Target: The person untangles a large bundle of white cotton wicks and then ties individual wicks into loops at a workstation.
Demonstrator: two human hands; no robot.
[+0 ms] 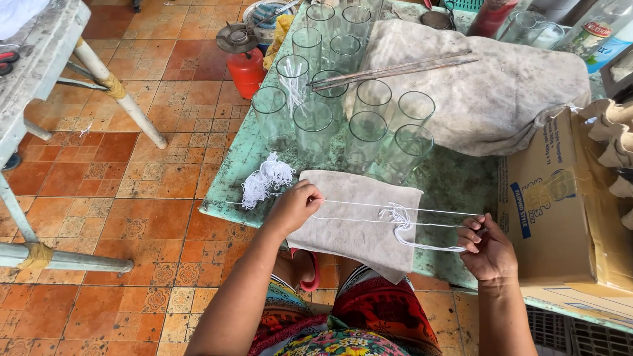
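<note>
Left hand [295, 206]: fingers pinched shut on thin white cotton strings [369, 207], knuckles resting at the near-left corner of a small grey-beige cloth mat [349, 234]. Right hand [488, 247]: fingers curled narrow around the other ends, just off the mat's right edge, beside a brown cardboard box [560, 211]. Strings pulled taut between the two hands, long axis left to right across the mat, roughly parallel to the table's near edge; a loose knotted bunch right of midway, nearer the right hand. Behind the left hand, touching the mat's far-left corner, a tangled heap of more white string [264, 181]. Beyond, a cluster of clear drinking glasses [343, 112] upright on the worn green tabletop [455, 181], one with white strands inside. Further back, a large grey sack [481, 86] with thin sticks [395, 69] lying across it. On the tiled floor, a small red gas canister [245, 66].
</note>
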